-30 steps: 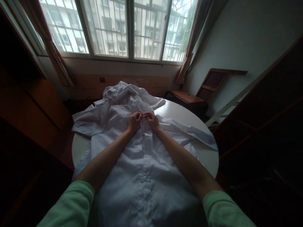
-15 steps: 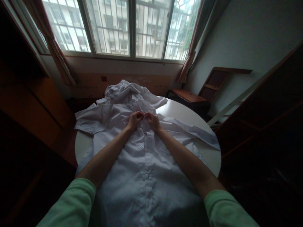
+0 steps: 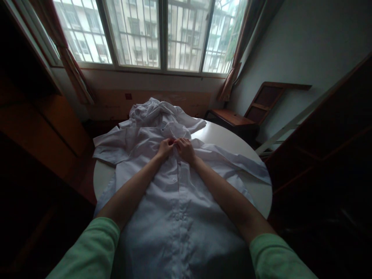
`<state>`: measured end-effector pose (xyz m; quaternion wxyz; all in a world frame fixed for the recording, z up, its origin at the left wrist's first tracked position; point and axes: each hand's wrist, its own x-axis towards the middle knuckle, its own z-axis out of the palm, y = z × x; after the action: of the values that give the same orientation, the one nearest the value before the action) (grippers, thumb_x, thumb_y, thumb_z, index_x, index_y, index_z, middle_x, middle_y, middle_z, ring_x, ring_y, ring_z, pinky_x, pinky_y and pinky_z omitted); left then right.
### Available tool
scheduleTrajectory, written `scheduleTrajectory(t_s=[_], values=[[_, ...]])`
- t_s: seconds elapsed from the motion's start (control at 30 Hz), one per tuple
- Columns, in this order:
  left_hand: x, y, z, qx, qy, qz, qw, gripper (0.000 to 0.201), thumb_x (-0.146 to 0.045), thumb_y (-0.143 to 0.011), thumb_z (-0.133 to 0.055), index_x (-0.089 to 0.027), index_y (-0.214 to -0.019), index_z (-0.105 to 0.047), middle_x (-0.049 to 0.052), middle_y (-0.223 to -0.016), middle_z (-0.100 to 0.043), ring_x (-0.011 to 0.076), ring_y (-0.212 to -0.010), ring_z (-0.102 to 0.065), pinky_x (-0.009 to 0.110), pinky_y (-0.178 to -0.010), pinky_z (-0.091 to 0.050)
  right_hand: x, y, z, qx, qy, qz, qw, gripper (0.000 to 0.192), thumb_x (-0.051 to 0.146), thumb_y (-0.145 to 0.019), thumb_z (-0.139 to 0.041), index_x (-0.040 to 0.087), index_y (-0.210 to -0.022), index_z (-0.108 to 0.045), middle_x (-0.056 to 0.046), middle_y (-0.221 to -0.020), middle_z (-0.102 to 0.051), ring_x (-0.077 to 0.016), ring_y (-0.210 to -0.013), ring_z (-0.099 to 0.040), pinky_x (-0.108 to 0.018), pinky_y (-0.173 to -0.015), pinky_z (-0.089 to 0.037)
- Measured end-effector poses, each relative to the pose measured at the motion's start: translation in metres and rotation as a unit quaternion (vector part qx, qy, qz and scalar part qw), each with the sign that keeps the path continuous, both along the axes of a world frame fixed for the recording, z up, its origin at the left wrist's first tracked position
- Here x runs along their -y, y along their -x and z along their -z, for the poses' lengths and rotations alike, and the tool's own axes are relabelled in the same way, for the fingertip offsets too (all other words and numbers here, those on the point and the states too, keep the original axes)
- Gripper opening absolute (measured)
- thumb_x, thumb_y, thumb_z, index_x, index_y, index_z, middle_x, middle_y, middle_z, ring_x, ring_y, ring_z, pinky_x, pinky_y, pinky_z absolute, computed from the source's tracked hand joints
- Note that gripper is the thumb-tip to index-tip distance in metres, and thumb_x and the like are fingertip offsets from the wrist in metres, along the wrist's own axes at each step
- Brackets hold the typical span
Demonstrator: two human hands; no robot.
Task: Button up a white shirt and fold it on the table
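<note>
A white button-up shirt (image 3: 177,209) lies face up and spread over a round white table (image 3: 221,141), collar away from me, short sleeves out to both sides. My left hand (image 3: 165,148) and my right hand (image 3: 185,149) meet at the front placket just below the collar, fingers pinching the cloth there. Whatever is between the fingertips is hidden. Buttons lower on the placket look closed. Both my forearms rest across the shirt, with green sleeves at the bottom edge.
A second crumpled white garment (image 3: 154,110) is heaped at the table's far side. A wooden chair (image 3: 247,112) stands at the back right below the barred window (image 3: 151,35). Dark wooden furniture flanks the table on both sides.
My hands have drawn closer together and shifted slightly toward the collar. The view has moved a little; the shirt lies as before.
</note>
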<state>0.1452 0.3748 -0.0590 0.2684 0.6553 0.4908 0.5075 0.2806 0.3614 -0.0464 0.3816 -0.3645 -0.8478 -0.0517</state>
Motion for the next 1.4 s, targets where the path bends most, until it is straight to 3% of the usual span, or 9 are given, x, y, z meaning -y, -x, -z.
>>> scheduleTrajectory(t_s=[0.2,0.67,0.87,0.93,1.13,1.4], values=[[-0.008,0.001,0.007,0.03,-0.012,0.025,0.999,0.018,-0.027,-0.067,-0.061,-0.011,-0.075,-0.066,0.005,-0.073,-0.067,0.0152,-0.069,-0.059,0.023,-0.064,-0.045,-0.016,-0.003,0.01,-0.122,0.065,0.075,0.988,0.009,0.017,-0.082,-0.051,0.014,-0.083,-0.059,-0.007,-0.085,-0.058,-0.0192,-0.083,-0.053,-0.028,-0.076,-0.041],[-0.002,-0.001,0.001,-0.043,-0.019,-0.02,0.999,0.012,-0.014,-0.069,-0.055,-0.012,-0.076,-0.066,0.005,-0.076,-0.067,0.0149,-0.069,-0.059,0.024,-0.067,-0.045,-0.016,-0.004,0.009,-0.13,0.101,0.046,0.985,0.007,0.015,-0.079,-0.054,0.015,-0.081,-0.06,-0.004,-0.083,-0.06,-0.0155,-0.08,-0.055,-0.025,-0.075,-0.041],[-0.001,-0.003,-0.001,-0.052,-0.03,-0.024,0.998,0.013,-0.014,-0.07,-0.053,-0.012,-0.075,-0.065,0.005,-0.076,-0.067,0.0147,-0.069,-0.059,0.024,-0.067,-0.045,-0.007,-0.004,0.002,-0.113,0.032,0.194,0.974,0.014,0.028,-0.077,-0.061,0.015,-0.077,-0.057,-0.007,-0.081,-0.059,-0.0206,-0.084,-0.051,-0.031,-0.078,-0.037],[-0.001,-0.003,-0.001,-0.058,-0.035,-0.03,0.997,0.013,-0.013,-0.07,-0.053,-0.012,-0.075,-0.065,0.005,-0.076,-0.067,0.0147,-0.069,-0.059,0.024,-0.067,-0.045,-0.002,-0.003,0.0,-0.079,0.017,0.213,0.974,0.015,0.03,-0.078,-0.06,0.016,-0.074,-0.056,-0.008,-0.08,-0.058,-0.0211,-0.084,-0.05,-0.031,-0.077,-0.037],[-0.003,-0.003,0.0,-0.055,-0.035,-0.036,0.997,0.013,-0.014,-0.069,-0.053,-0.012,-0.074,-0.065,0.005,-0.075,-0.067,0.0146,-0.068,-0.058,0.024,-0.066,-0.044,0.007,0.002,-0.003,0.011,0.013,0.198,0.98,0.012,0.021,-0.084,-0.05,0.016,-0.082,-0.061,-0.007,-0.083,-0.061,-0.0188,-0.082,-0.052,-0.027,-0.071,-0.035],[-0.007,-0.001,0.004,-0.008,-0.019,-0.022,1.0,0.013,-0.015,-0.066,-0.055,-0.011,-0.074,-0.065,0.005,-0.073,-0.066,0.0144,-0.068,-0.058,0.023,-0.065,-0.045,0.002,-0.001,0.0,-0.005,0.022,0.139,0.99,0.019,0.022,-0.086,-0.047,0.018,-0.086,-0.065,-0.005,-0.084,-0.063,-0.0172,-0.084,-0.055,-0.026,-0.077,-0.037]])
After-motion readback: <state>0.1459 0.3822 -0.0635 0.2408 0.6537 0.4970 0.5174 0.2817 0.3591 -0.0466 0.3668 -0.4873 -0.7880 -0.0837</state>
